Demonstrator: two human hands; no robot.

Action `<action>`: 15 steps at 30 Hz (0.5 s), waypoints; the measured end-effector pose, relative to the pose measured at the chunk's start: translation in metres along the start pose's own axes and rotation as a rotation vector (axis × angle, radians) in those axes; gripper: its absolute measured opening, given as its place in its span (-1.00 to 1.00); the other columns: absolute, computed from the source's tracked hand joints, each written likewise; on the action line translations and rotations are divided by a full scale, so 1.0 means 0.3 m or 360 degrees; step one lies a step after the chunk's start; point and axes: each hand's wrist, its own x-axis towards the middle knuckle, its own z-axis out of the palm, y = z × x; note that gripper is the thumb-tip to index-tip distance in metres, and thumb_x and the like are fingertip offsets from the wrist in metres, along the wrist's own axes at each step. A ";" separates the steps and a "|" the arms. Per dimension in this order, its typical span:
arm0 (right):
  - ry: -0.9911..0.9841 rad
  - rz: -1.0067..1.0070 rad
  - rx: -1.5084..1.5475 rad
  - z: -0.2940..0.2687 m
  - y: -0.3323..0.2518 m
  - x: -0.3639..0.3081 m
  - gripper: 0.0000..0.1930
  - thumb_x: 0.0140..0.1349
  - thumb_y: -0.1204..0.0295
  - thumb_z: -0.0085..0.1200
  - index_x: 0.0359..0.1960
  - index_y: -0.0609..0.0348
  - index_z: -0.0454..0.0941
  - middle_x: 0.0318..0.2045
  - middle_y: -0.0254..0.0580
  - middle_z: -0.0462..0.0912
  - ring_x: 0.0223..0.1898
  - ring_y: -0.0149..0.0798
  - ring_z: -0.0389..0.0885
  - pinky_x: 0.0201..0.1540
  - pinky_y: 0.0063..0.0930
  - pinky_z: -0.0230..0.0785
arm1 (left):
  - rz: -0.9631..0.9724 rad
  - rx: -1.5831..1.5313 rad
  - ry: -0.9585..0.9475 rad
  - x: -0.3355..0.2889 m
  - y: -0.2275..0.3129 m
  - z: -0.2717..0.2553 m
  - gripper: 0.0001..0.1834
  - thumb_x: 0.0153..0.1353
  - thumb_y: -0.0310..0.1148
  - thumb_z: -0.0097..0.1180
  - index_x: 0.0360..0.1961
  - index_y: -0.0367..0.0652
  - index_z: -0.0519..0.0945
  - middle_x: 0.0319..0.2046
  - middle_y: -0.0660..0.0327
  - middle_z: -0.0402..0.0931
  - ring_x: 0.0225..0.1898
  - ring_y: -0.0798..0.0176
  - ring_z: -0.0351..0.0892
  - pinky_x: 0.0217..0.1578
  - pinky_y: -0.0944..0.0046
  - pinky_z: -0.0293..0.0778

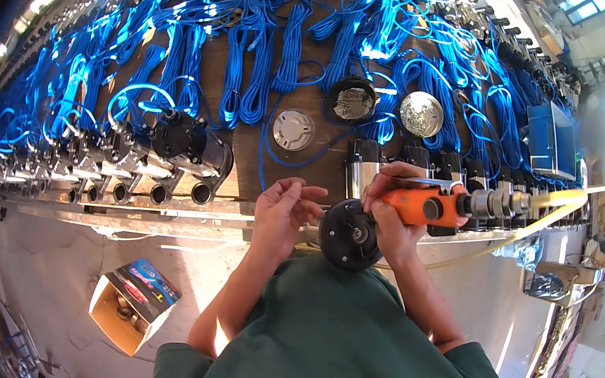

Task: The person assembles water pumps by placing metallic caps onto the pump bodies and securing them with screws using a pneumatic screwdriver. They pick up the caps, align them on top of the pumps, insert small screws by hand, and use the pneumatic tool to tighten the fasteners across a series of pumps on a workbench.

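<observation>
My right hand point(396, 229) is wrapped round an orange air tool point(416, 203) with metal fittings at its right end. A pale yellow air hose point(560, 199) runs from those fittings. Below the tool, a black round pump end point(350, 236) with screws in its face stands upright close to my body, its centre facing up. My left hand point(285, 214) is just left of it, thumb and forefinger pinched together, other fingers loosely curled. Whatever small thing the pinch may hold is too small to make out.
Bundles of blue cable point(259, 75) cover the bench point(245, 154). A silver disc point(294, 130), a black bowl point(352, 100) and a metal dish point(421, 114) with small parts lie ahead. Metal pumps point(193, 144) line both sides. An open cardboard box point(134, 304) sits on the floor.
</observation>
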 end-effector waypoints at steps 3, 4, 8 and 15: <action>0.0006 0.0003 0.0019 -0.027 0.011 -0.002 -0.60 -0.04 0.74 -0.11 -0.08 0.26 0.32 -0.46 -0.20 0.47 -0.48 -0.39 0.45 -0.37 -0.53 0.39 | 0.0020 0.0156 -0.0046 0.009 -0.003 0.048 -0.82 0.36 -0.35 -0.07 -0.16 -0.25 0.37 -0.28 -0.07 0.60 -0.49 0.26 0.59 -0.50 0.39 0.48; -0.0001 -0.0022 -0.0001 -0.044 0.019 -0.010 -0.59 -0.02 0.74 -0.09 -0.07 0.23 0.32 -0.45 -0.23 0.49 -0.46 -0.42 0.47 -0.36 -0.55 0.40 | 0.0012 0.0200 -0.0073 0.012 -0.008 0.055 -0.83 0.36 -0.36 -0.05 -0.17 -0.25 0.37 -0.30 -0.06 0.60 -0.49 0.27 0.59 -0.50 0.39 0.48; 0.0095 -0.0022 -0.0085 -0.082 0.007 0.001 -0.64 0.01 0.72 -0.03 -0.11 0.22 0.36 -0.44 -0.26 0.51 -0.42 -0.46 0.49 -0.35 -0.60 0.40 | -0.0105 0.0270 -0.0143 0.067 -0.048 0.074 -0.82 0.29 -0.40 0.05 -0.19 -0.31 0.48 -0.39 0.08 0.60 -0.50 0.33 0.56 -0.52 0.40 0.45; 0.0294 0.0012 0.0140 -0.167 -0.008 0.040 -0.60 -0.12 0.72 -0.14 -0.13 0.27 0.33 -0.49 -0.20 0.44 -0.56 -0.39 0.39 -0.44 -0.54 0.33 | -0.0298 0.0230 -0.0301 0.156 -0.135 0.136 -0.82 0.22 -0.44 0.14 -0.20 -0.33 0.60 -0.45 0.23 0.55 -0.55 0.44 0.44 -0.60 0.51 0.25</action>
